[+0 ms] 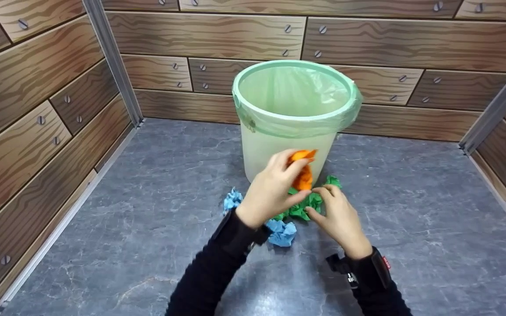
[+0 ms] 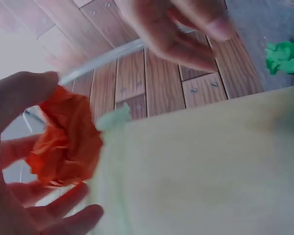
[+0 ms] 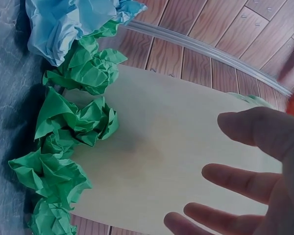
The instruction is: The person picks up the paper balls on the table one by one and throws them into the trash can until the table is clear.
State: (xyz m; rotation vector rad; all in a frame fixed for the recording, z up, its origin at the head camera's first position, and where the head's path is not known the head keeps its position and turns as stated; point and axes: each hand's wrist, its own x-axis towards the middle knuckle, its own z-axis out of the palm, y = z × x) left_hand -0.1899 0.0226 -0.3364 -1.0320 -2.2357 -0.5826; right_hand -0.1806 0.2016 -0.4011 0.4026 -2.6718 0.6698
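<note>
My left hand [image 1: 268, 191] grips a crumpled ball of orange paper [image 1: 304, 177] in front of the bin's wall, above the floor. In the left wrist view the orange paper [image 2: 71, 142] sits between the thumb and the fingers. My right hand [image 1: 340, 216] is just to the right, its fingers spread and relaxed around nothing. Below the hands, crumpled green paper balls [image 1: 309, 207] lie along the foot of the bin, partly hidden by the left hand. The right wrist view shows several green paper balls [image 3: 56, 178] in a row with blue paper [image 3: 63, 24] at one end.
A pale bin [image 1: 257, 151] with a green rim and a translucent green liner [image 1: 288, 127] stands at the back. One blue paper ball [image 1: 282, 233] lies nearer me, another blue ball [image 1: 233, 199] to the left. Wood-patterned panels [image 1: 218, 35] enclose the grey floor [image 1: 117, 219].
</note>
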